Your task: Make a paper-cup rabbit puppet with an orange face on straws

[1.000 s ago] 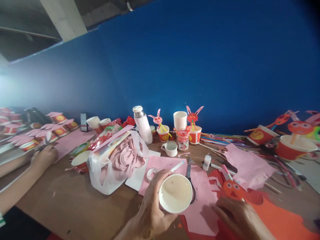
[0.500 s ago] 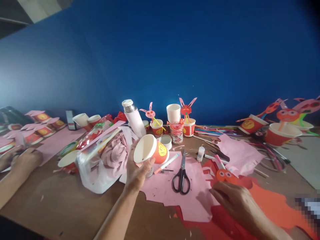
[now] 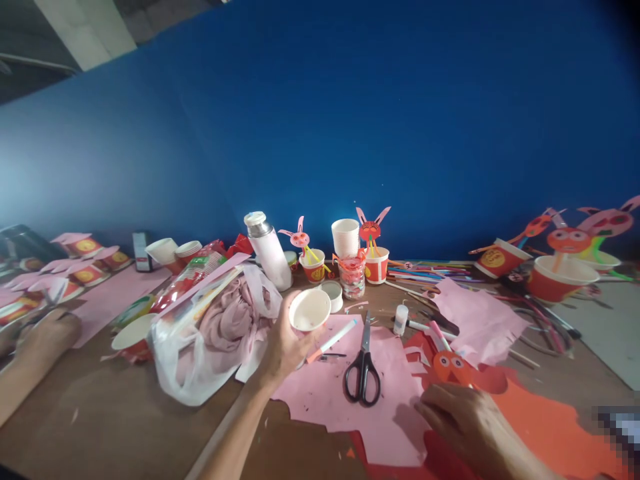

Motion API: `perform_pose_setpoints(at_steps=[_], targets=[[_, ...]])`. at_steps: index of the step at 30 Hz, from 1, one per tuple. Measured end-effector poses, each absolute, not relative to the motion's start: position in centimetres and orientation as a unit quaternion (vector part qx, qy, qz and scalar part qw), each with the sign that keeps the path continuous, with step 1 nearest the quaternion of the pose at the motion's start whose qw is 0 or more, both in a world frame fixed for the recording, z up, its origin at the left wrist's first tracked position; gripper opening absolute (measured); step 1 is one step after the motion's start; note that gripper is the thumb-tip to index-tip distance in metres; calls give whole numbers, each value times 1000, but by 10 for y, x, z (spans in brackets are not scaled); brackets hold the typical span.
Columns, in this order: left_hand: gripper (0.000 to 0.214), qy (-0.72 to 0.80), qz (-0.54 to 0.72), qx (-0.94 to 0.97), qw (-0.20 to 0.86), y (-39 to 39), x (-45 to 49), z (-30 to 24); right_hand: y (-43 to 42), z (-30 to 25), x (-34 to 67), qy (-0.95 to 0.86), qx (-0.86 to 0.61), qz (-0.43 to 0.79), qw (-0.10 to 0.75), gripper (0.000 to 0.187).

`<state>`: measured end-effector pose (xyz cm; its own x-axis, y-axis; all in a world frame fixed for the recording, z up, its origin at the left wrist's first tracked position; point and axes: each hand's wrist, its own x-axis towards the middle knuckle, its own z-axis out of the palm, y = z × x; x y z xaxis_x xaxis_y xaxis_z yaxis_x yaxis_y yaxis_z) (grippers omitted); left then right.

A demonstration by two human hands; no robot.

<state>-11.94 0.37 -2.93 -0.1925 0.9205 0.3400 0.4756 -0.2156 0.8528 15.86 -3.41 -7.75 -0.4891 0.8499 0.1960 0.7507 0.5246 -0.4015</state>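
Note:
My left hand [image 3: 285,350] is wrapped around a paper cup [image 3: 310,312], raised above the table with its open mouth tilted toward me. Low on the right, my right hand [image 3: 457,413] rests over red paper, fingers curled and tips hidden; whether they hold anything does not show. Just beyond its knuckles lies an orange cut-out face [image 3: 451,365] with stuck-on eyes. Between my hands, black-handled scissors [image 3: 363,377] lie on a ragged pink paper sheet [image 3: 393,433]. A capped marker [image 3: 333,339] is on that sheet near the cup.
Left of my arm sits a plastic bag [image 3: 187,373] near a tilted white flask [image 3: 270,253]. A small glue bottle [image 3: 401,320] stands right of the scissors. Stacked cups [image 3: 345,237] and rabbit-faced cups [image 3: 377,267] line the back. Another person's hand [image 3: 47,333] works at far left.
The cup in my left hand has turned from lying sideways to more upright, its mouth now facing me. My right hand stays in nearly the same place.

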Motion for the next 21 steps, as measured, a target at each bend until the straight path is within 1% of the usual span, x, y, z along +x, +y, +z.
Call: perform_pose_setpoints(at_steps=[3,7,10,14,18,21], targets=[[58,600,453,609,254,4,-116,-37,-35,-77,158,-856,-465,137,179,32],[57,573,472,582,333,1,-112,-43,-34,-78,159,-859,-463,129,179,28],[65,547,478,569,386,1,-110,-49,-34,-81,159,-858,-462,121,186,25],[79,533,495,573,378,5,-113,-59,-33,-89,161,-857,-467,104,193,25],[80,553,496,566,358,5,-117,-60,-32,-89,162,-851,-473,106,203,26],[79,559,480,584,341,5,-117,-59,-30,-76,155,-844,-483,108,207,26]])
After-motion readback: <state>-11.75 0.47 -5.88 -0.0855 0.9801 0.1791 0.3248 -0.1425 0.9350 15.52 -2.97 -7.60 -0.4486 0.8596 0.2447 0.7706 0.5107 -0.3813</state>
